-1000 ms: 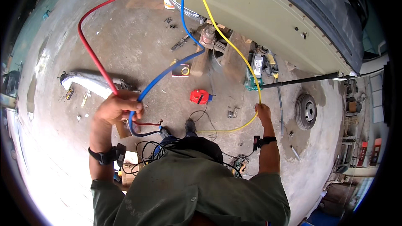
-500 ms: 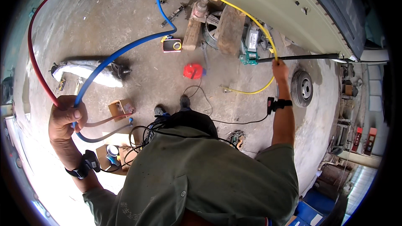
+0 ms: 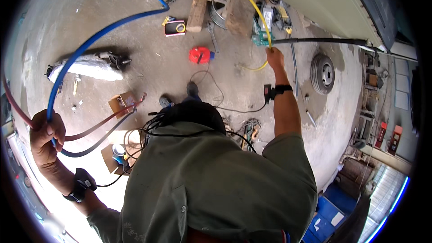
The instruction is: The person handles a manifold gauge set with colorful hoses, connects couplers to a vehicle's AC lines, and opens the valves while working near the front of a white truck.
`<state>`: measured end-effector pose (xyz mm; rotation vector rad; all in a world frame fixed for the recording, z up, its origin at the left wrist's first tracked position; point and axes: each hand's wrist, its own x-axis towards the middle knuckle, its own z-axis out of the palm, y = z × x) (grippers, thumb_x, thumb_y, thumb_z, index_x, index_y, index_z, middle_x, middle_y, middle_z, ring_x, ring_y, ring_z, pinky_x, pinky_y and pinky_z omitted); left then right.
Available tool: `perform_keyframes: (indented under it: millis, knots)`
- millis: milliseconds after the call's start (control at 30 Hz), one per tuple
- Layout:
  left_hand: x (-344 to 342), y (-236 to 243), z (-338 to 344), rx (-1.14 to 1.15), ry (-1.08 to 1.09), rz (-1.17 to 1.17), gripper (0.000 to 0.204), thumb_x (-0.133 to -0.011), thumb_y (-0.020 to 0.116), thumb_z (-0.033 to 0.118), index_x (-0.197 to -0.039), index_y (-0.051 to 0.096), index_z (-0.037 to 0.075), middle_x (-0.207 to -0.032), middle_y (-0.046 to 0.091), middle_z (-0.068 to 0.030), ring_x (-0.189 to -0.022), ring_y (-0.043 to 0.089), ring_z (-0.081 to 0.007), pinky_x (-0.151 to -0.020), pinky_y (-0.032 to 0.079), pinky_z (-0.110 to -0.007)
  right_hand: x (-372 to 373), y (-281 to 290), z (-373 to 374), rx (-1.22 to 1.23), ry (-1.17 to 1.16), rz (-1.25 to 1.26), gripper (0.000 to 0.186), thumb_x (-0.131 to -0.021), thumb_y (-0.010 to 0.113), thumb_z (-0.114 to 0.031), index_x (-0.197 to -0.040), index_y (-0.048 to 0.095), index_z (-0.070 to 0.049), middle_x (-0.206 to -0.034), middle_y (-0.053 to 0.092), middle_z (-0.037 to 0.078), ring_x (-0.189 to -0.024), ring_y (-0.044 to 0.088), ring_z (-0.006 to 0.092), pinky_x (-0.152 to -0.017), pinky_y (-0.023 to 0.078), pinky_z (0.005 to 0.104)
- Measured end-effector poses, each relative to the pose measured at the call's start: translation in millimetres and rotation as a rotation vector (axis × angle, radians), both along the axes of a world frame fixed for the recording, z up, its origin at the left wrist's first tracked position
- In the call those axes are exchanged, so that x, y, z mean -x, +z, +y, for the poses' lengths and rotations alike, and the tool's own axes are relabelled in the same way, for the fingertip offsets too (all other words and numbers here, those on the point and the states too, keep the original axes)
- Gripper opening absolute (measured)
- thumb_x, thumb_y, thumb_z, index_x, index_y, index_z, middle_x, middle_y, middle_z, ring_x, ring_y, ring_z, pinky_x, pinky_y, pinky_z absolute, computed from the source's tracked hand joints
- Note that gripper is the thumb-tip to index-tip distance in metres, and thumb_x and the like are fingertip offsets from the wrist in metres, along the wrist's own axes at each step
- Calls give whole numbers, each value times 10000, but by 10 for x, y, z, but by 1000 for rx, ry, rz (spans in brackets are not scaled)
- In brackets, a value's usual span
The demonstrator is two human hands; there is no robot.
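Note:
Out at the far left, my left hand (image 3: 46,135) is closed around a blue hose (image 3: 101,31) and a red hose (image 3: 17,111). The loose ends of both hoses curve out to the right of that fist, over the floor. My right hand (image 3: 276,58) grips a yellow hose (image 3: 254,6) just in front of a green jack (image 3: 262,39). From the right fist the yellow hose's short tail bends left, its tip blurred. Upward, the hoses run out of the picture. Each wrist wears a black strapped device with a cable.
An olive vehicle panel (image 3: 333,18) fills the upper right. Wooden blocks (image 3: 238,9), a tyre (image 3: 323,74), a long black bar (image 3: 319,40), a round red item (image 3: 200,55), a plastic-wrapped part (image 3: 90,69) and a cardboard box (image 3: 120,104) are around me. Thin black cable crosses the floor.
My left hand has moved left and slightly down, carrying the blue and red hoses. My right hand has shifted left and up with the yellow hose. The view itself has shifted too.

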<state>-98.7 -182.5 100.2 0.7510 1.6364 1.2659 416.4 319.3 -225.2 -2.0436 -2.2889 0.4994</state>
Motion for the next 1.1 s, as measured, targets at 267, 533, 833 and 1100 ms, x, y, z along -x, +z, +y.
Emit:
perform_keyframes:
  millis: [267,533,833,1100]
  knots:
    - [-36,-70,136,-13,-50,-51,420,-882,723,356,-747,483,39,-574,501,-63,-373,408,-76,-333,296,-180,-134,-7,-8,-60,-51,64,433,-907,558,-456,-1052,684,-68,-1023,700,192,-1009,637,408,-868,495,483]
    - [-135,-16,282,-51,-47,-99,402,-923,672,358,-764,485,40,-579,494,-53,-383,414,-69,-352,299,-170,-22,-83,-134,-8,-91,18,397,-909,566,-427,-1150,658,-126,-1134,688,155,-1103,616,386,-909,497,468]
    - [-390,-22,956,-52,-121,-178,294,-936,581,272,-794,588,13,-664,586,-94,-453,461,-103,-429,338,-226,1084,-319,-1013,342,634,426,349,-846,686,-298,-1082,646,-45,-959,712,175,-906,693,331,-790,547,416]
    - [-840,-33,1662,-72,-129,-260,239,-921,652,235,-876,689,4,-787,678,-86,-621,610,-121,-539,466,-236,3096,1003,-2814,537,1412,631,824,-732,805,-376,-1362,449,18,-1262,585,238,-1176,562,364,-1024,436,429]
